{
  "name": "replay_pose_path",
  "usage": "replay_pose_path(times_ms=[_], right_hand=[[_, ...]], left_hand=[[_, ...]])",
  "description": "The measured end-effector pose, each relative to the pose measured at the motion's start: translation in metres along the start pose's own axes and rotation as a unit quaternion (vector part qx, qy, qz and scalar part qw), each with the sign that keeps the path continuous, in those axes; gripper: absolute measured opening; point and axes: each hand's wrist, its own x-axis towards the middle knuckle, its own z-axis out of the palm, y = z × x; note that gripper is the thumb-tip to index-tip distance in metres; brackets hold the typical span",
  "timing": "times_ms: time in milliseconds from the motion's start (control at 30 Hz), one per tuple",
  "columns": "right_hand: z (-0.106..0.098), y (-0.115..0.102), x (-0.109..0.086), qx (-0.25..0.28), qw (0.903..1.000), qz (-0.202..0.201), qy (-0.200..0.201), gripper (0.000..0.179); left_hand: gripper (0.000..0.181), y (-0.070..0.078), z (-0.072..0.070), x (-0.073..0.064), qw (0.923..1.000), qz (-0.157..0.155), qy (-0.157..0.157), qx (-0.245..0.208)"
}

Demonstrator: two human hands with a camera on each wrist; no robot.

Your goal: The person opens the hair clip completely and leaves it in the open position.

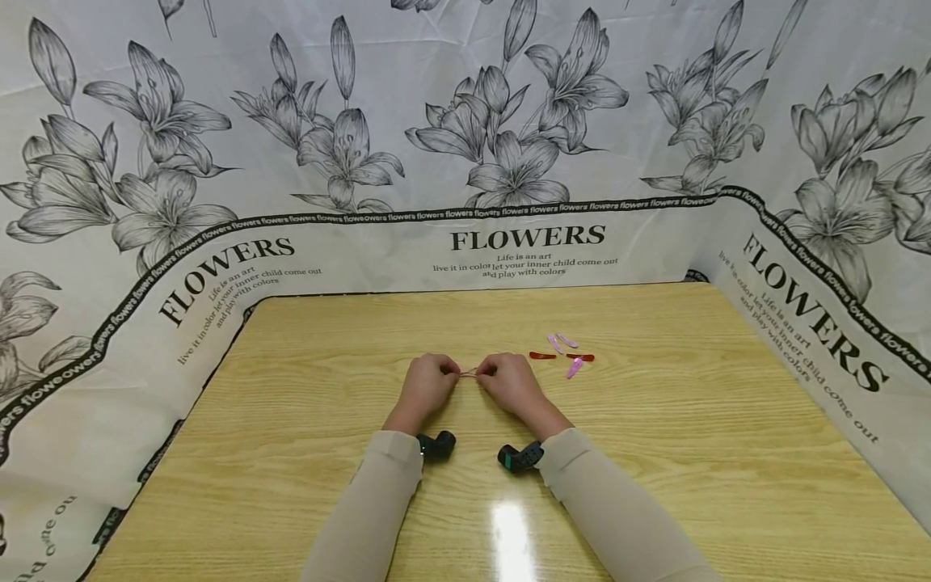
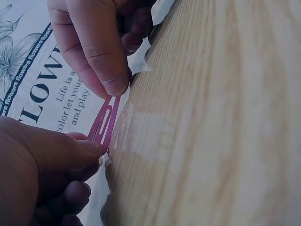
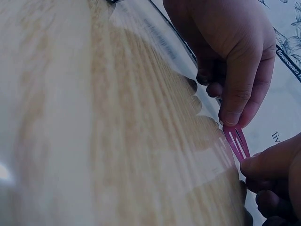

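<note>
A pink snap hair clip (image 2: 105,123) is stretched between the two hands, just over the table. My left hand (image 1: 431,382) pinches one end between thumb and forefinger. At the other end, the thumb and fingertips of my right hand (image 1: 507,380) pinch the clip. In the left wrist view the left hand (image 2: 51,160) is at lower left and the right hand (image 2: 96,44) at the top. The right wrist view shows the clip (image 3: 236,143) with long slots, its ends covered by fingertips.
Right of the hands lie loose hair clips: two red ones, one red clip (image 1: 541,356) nearer the hands, and three pink ones, including a pink clip (image 1: 575,369). The wooden table (image 1: 291,453) is bordered by a flower-printed cloth (image 1: 378,263) at the back and sides.
</note>
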Motion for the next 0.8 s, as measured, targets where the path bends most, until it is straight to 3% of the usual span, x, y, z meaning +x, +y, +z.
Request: replay_pose_path(times_ms=[800], right_hand=[[-0.0017, -0.0031, -0.0011, -0.005, 1.0000, 0.007, 0.002, 0.004]], left_hand=[[0.004, -0.0036, 0.0013, 0.0020, 0.9998, -0.013, -0.007, -0.016]])
